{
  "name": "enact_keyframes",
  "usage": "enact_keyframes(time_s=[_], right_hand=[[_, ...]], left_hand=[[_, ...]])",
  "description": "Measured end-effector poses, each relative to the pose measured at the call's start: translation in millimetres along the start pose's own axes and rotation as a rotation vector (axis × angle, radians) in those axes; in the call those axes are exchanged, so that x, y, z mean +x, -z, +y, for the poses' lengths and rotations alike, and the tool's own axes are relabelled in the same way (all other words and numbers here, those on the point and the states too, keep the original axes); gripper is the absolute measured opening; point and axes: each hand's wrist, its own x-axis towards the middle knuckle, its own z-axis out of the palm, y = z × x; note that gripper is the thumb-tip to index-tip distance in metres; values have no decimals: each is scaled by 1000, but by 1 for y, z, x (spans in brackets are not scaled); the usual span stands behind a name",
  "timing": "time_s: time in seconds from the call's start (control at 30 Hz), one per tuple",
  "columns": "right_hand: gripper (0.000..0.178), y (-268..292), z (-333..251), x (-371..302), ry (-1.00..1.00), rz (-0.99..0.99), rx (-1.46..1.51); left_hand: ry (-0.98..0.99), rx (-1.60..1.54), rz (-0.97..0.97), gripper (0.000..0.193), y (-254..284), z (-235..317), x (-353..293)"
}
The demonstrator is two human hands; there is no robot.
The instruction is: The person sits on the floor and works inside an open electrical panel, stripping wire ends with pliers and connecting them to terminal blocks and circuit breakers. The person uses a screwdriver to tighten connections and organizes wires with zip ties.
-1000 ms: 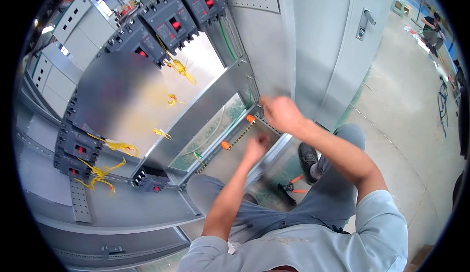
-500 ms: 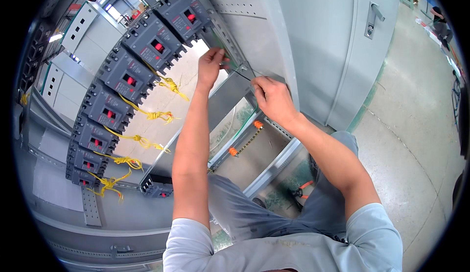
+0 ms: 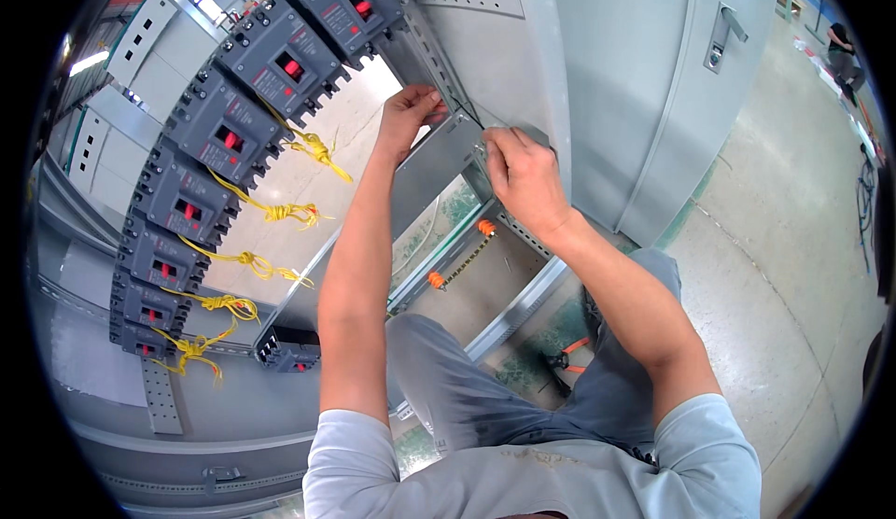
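A thin dark strand [image 3: 474, 119], a wire or a cable tie, runs beside the perforated upright of a grey cabinet frame. My right hand [image 3: 525, 175] is pinched at its lower end, thumb and fingers together. On the other side of the grey crossbar [image 3: 425, 178], my left hand [image 3: 409, 119] has its fingers curled together close to the upright. What its fingertips hold is too small to make out. Below the hands, a green wire [image 3: 455, 228] lies along a lower rail.
A curved-looking row of grey circuit breakers [image 3: 271, 66] with red switches fills the left, bundles of yellow wire [image 3: 317, 150] hanging from it. Two orange insulators [image 3: 486, 228] sit on the lower rail. Orange-handled pliers [image 3: 567, 358] lie between my legs. A grey cabinet door [image 3: 635, 80] stands right.
The view has shifted slightly. My left hand has come nearer the upright and crossbar. The dark strand now slants more steeply, and my right hand stays at its end.
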Motion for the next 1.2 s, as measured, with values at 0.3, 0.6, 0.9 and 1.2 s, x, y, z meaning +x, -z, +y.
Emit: enact_keyframes(time_s=[0.3, 0.6, 0.9, 1.2], right_hand=[[14, -9, -1, 6, 19, 12, -30], [16, -16, -1, 5, -6, -40, -7], [16, -15, -8, 0, 22, -83, 42], [14, -37, 22, 26, -2, -32, 1]], left_hand=[[32, -83, -35, 24, 7, -4, -1], [-28, -44, -63, 37, 7, -5, -1], [-35, 17, -161, 31, 22, -8, 7], [-68, 25, -274, 35, 19, 1, 15]])
